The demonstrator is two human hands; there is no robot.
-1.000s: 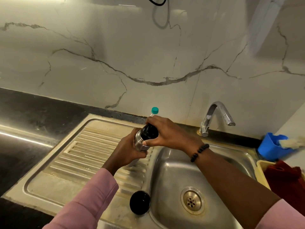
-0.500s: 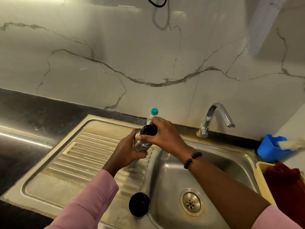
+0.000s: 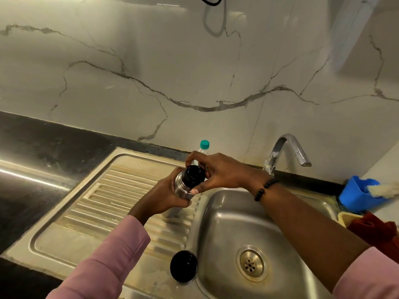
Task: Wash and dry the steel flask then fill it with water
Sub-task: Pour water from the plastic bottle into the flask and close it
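The steel flask (image 3: 180,186) stands tilted above the ribbed drainboard (image 3: 108,201), just left of the sink basin (image 3: 248,223). My left hand (image 3: 166,195) grips its steel body from the left. My right hand (image 3: 218,172) curls its fingers and thumb around the black stopper (image 3: 193,174) at the flask's mouth. A separate black cap (image 3: 183,266) lies on the sink's front rim, between drainboard and basin. The flask's lower part is hidden behind my left hand.
A steel tap (image 3: 287,152) rises at the back of the basin. Behind my hands a clear bottle with a teal cap (image 3: 204,144) stands. At the right edge are a blue holder (image 3: 358,195), a yellow tray (image 3: 345,219) and a red cloth (image 3: 375,231). Black counter (image 3: 43,147) lies left.
My right hand has turned on the black stopper, its fingers shifted round the top. The flask and my left hand have stayed in place.
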